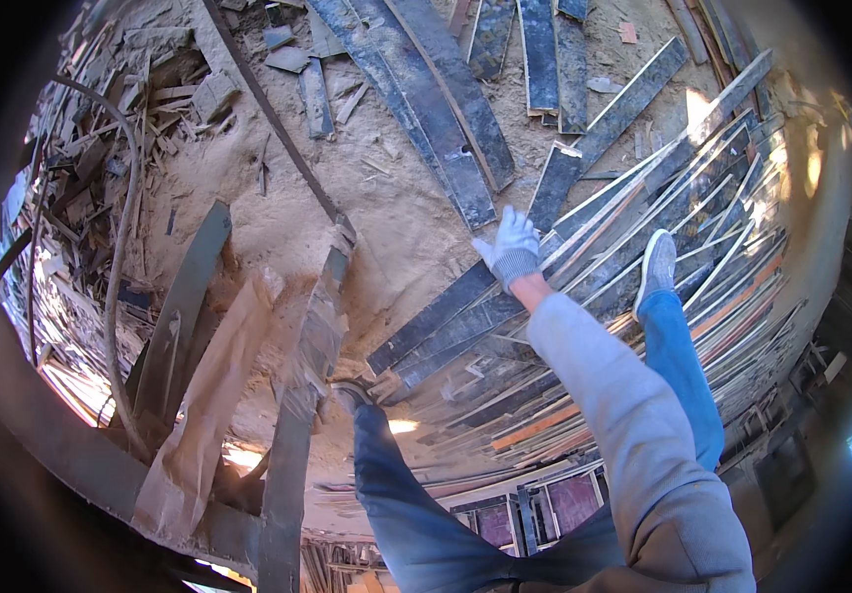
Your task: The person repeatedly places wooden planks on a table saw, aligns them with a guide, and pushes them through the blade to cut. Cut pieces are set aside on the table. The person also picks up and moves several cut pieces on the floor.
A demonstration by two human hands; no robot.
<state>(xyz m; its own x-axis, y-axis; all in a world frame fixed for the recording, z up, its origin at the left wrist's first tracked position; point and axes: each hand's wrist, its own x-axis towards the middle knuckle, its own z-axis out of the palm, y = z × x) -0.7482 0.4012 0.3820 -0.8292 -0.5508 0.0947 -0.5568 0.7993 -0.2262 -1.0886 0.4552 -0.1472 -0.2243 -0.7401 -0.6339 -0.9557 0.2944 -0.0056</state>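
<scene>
My right hand [513, 247], in a pale grey knit glove, reaches forward over the boards with its thumb held apart from the fingers. Nothing shows in its grasp. Just beyond the fingertips ends a long dark board [426, 104], lying on the dusty ground. A short dark board piece [555, 186] with a pale broken end lies to the right of the fingers. Under and beside the wrist runs another dark strip [434, 314], at the edge of a wide pile of boards [584, 371]. Whether the hand touches any of them, I cannot tell. My left hand is out of view.
My feet, in grey shoes [657, 265], stand among the boards. To the left rises a metal frame [287, 474] with torn brown sheeting [203, 415] and a bent hose or bar [129, 227]. Broken wood scraps [164, 109] litter the far left; more dark boards [538, 59] lie ahead.
</scene>
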